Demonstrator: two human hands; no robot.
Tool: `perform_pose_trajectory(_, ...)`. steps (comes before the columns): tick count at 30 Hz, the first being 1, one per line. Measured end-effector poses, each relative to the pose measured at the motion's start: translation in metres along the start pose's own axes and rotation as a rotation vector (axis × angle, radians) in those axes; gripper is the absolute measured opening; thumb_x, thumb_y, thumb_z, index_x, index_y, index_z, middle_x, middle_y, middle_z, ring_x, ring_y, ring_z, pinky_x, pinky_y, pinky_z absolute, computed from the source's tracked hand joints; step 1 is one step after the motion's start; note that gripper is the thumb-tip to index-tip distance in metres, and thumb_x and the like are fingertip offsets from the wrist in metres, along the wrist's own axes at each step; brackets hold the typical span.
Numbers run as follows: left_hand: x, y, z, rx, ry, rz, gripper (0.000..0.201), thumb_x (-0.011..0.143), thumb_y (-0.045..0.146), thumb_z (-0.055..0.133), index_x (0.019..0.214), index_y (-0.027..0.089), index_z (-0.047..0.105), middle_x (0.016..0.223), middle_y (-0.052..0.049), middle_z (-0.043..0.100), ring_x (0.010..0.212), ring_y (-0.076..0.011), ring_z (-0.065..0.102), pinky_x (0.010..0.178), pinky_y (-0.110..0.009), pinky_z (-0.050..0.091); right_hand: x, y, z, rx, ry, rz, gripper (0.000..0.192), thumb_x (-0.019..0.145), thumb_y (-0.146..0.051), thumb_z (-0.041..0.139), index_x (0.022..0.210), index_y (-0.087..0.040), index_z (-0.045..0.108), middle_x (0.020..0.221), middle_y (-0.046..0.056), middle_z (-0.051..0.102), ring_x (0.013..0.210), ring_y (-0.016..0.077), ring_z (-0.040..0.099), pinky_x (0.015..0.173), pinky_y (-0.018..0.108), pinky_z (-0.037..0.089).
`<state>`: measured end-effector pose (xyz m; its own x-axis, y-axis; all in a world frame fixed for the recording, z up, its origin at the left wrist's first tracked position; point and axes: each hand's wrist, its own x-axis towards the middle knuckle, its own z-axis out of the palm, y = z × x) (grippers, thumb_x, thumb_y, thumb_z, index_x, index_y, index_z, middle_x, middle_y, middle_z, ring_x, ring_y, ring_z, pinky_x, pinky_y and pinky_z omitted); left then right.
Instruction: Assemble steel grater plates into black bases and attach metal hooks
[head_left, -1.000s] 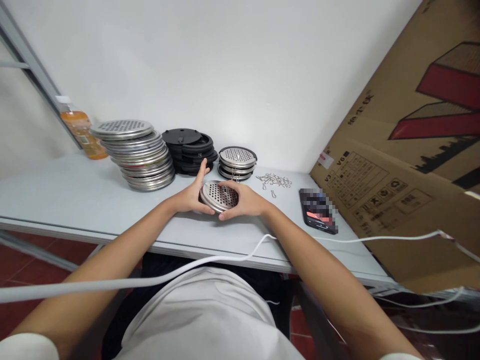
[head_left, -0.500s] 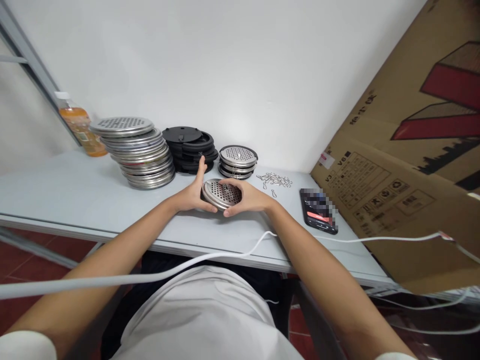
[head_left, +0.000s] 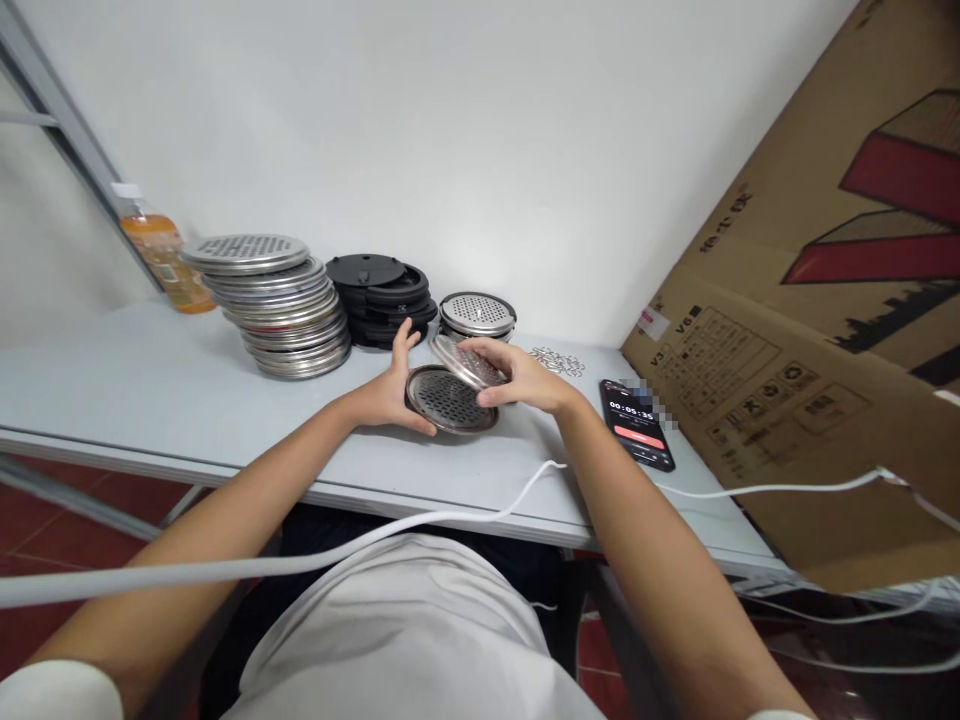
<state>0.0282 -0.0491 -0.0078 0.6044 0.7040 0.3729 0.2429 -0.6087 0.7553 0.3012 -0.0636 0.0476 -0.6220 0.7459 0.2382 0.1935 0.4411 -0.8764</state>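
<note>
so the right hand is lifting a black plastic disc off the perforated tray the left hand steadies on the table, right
Not quite. In the head view the right hand lifts a perforated metal disc, not a black plastic one. The left hand does steady the perforated tray on the table.

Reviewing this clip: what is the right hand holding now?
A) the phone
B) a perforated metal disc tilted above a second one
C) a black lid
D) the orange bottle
B: the right hand grips a perforated metal disc tilted above the lower disc that the left hand steadies.
</note>
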Motion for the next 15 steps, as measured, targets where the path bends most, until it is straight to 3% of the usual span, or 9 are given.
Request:
perform_pose_trajectory(3, -0.002, 0.008, -0.002, 0.091, -0.057, 0.013, 0.161, 0.048, 0.05, 0.094, 0.155, 0.03, -0.024, 0.164, -0.025, -0.006, 0.153, -0.0421, 0.006, 0.119, -0.062, 0.019, -0.011, -0.001, -0.019, 0.156, 0.046, -0.017, 0.082, 0.06, -0.049, 0.088, 0.132, -0.025, 0.056, 0.144, 0.009, 0.053, 0.135, 0.0309, 0.047, 0.117, 0.048, 0.033)
perform_pose_trajectory(8, -0.008, 0.02, -0.011, 0.219, -0.161, -0.073, 0.148, 0.052, 0.053, 0.092, 0.158, 0.025, -0.007, 0.162, -0.026, 0.015, 0.151, -0.0403, 0.019, 0.12, -0.058, 0.021, -0.037, 0.004, -0.046, 0.46, 0.005, 0.029, 0.082, 0.07, -0.075, 0.067, 0.134, -0.028, 0.052, 0.134, 0.01, 0.061, 0.125, 0.0325, 0.056, 0.107, 0.054, 0.045)
perform_pose_trajectory(12, -0.009, 0.022, -0.015, 0.262, -0.204, -0.132, 0.136, 0.058, 0.056, 0.088, 0.159, 0.024, 0.003, 0.162, -0.021, 0.02, 0.149, -0.0383, 0.026, 0.121, -0.054, 0.023, -0.049, 0.009, -0.055, 0.595, -0.118, 0.113, 0.084, 0.079, -0.084, 0.047, 0.141, -0.027, 0.043, 0.14, 0.013, 0.056, 0.131, 0.0344, 0.052, 0.104, 0.061, 0.043)
perform_pose_trajectory(15, -0.009, 0.021, -0.016, 0.317, -0.201, -0.13, 0.132, 0.056, 0.058, 0.088, 0.16, 0.026, 0.013, 0.163, -0.017, 0.023, 0.147, -0.04, 0.03, 0.12, -0.053, 0.026, -0.05, 0.012, -0.055, 0.668, -0.123, 0.143, 0.088, 0.079, -0.088, 0.038, 0.142, -0.027, 0.04, 0.142, 0.015, 0.053, 0.134, 0.0368, 0.049, 0.102, 0.066, 0.041)
